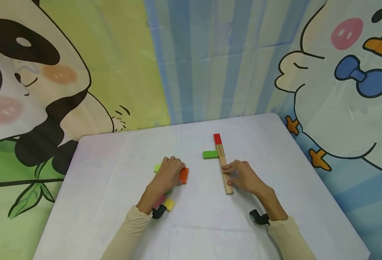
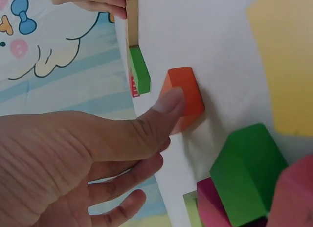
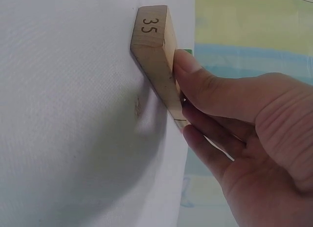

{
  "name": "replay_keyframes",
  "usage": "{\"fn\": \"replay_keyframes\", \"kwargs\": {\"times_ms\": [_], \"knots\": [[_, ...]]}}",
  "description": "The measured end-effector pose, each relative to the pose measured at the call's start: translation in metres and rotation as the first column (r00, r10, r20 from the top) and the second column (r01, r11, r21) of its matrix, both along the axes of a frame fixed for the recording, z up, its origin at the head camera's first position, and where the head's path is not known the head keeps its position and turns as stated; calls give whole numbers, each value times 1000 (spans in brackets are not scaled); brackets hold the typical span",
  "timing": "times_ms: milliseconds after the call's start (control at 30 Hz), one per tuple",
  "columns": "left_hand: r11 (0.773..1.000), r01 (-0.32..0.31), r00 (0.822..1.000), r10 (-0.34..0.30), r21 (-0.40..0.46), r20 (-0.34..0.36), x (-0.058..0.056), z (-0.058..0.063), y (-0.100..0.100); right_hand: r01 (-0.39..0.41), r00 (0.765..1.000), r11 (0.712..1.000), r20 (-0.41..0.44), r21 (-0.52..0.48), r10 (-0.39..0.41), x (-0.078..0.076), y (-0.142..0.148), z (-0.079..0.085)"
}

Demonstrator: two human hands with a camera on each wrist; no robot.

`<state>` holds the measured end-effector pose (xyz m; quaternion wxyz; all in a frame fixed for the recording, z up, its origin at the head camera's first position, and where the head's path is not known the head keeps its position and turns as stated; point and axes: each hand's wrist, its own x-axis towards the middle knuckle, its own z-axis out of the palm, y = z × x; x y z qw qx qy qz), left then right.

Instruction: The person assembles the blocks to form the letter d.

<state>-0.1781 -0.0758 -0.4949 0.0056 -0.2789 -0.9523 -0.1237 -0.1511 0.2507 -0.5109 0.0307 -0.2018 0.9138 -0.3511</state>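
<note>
My left hand (image 1: 169, 174) pinches an orange block (image 1: 184, 176), with the thumb on its near face in the left wrist view. A straight row of plain wooden blocks (image 1: 228, 188) lies to its right. My right hand (image 1: 244, 177) touches the near part of that row with its thumb and fingertips; the end block (image 3: 149, 29) bears the number 35. At the row's far end is a red block (image 1: 217, 139). A green block (image 1: 210, 154) sticks out to the left, its end against the row.
Around and under my left forearm lie loose blocks: a lime one (image 1: 157, 168), a pink one (image 1: 159, 202), a yellow one (image 1: 169, 204) and a green one (image 2: 247, 175). The white table (image 1: 113, 202) meets a printed cloth backdrop (image 1: 207, 72) at the back.
</note>
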Motion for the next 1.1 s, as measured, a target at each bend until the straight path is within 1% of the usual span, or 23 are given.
{"fn": "replay_keyframes", "kwargs": {"times_ms": [133,267,433,533,700,800,933,1100], "knots": [[997,1,996,-8,79,86,-10,-1,2,-5,1000,1000,3,7,5,-1,-1,2],[990,-14,987,-9,142,159,-23,-3,4,4,1000,1000,-5,15,-4,-2,-1,4],[983,-26,980,-11,184,197,-38,-4,7,3,1000,1000,-19,3,-3,-4,-1,3],[981,-6,980,-33,195,197,-44,-6,10,6,1000,1000,-17,-1,-6,-5,0,3],[977,35,977,-78,212,198,-49,-8,13,19,1000,1000,-5,5,-19,-4,-1,3],[974,43,975,-90,222,204,-51,-10,15,16,1000,1000,-11,9,-15,-3,-1,1],[968,33,968,-92,248,232,-53,-12,17,16,1000,1000,-10,7,-16,-2,-1,0],[965,15,959,-88,262,268,-55,-15,20,17,1000,1000,13,13,-17,0,-1,1]]}}
